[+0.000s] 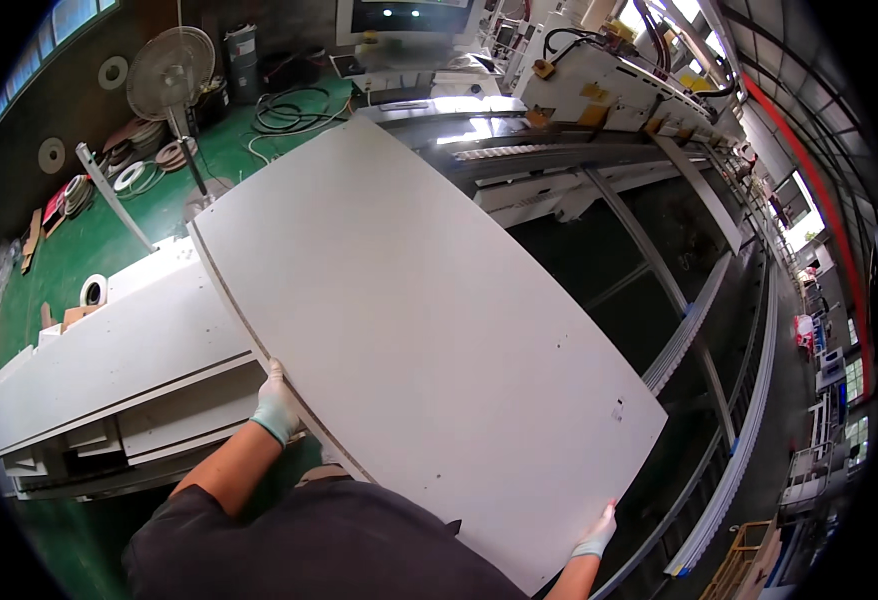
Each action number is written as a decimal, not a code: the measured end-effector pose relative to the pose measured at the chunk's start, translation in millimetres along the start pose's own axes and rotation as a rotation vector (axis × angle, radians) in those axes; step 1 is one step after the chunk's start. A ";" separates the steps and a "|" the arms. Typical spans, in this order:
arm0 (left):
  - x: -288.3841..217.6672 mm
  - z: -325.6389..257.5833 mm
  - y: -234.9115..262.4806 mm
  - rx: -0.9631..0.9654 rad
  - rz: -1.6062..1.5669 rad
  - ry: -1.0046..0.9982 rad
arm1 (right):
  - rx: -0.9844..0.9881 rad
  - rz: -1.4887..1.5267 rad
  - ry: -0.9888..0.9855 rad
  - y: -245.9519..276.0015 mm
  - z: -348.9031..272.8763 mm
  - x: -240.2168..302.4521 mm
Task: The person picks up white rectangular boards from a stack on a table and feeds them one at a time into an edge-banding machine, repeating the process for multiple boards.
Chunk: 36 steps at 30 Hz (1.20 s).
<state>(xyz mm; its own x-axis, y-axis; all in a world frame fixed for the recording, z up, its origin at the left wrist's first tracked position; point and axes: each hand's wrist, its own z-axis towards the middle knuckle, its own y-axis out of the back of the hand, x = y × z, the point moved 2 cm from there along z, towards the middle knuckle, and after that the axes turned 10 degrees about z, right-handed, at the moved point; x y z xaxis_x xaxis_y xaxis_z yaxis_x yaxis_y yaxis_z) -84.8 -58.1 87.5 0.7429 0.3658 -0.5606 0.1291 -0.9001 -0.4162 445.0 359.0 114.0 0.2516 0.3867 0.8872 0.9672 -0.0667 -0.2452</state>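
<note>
A: Panel (409, 340), big and white, is held flat in front of the person, its long axis running from their body away toward the grey machine (599, 90) at the far end. Its far corner sits just over the machine's infeed.

B: Where are the hands on the panel?

A: Both are at its near end. The left hand (277, 405), in a pale glove, is curled over the panel's left long edge, gripping it. The right hand (596, 535), gloved too, is closed on the near right corner. The left hand sits further up the panel than the right.

B: What lies to the panel's left?

A: A stack of white boards (119, 370), touching or just under the panel's left edge; I cannot tell which. Beyond that, still left of the panel, stand a pedestal fan (171, 75) and some rolls of edge tape (134, 170) on the green floor.

B: And to the right?

A: Long roller rails (729, 400) run alongside the panel's right edge, below it. Nothing sits on top of the panel, and nothing shows between its far end and the machine.
</note>
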 end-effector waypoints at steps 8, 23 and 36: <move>35.7 16.0 -105.2 0.061 0.160 0.077 | -0.152 -0.036 -0.041 63.8 58.0 16.8; 10.4 159.3 -166.6 0.041 0.310 0.029 | -0.169 0.533 -0.323 -27.8 -62.8 -46.1; -26.5 194.7 -247.0 0.010 0.267 -0.112 | -0.124 0.703 -0.049 -52.6 -109.7 -127.7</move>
<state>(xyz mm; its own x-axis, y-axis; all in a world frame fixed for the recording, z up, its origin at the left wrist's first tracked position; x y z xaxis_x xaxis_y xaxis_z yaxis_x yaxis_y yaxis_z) -264.3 200.6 65.8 0.6725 0.1405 -0.7266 -0.0681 -0.9659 -0.2498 365.9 212.2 56.4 0.8177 0.2542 0.5165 0.5744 -0.4180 -0.7038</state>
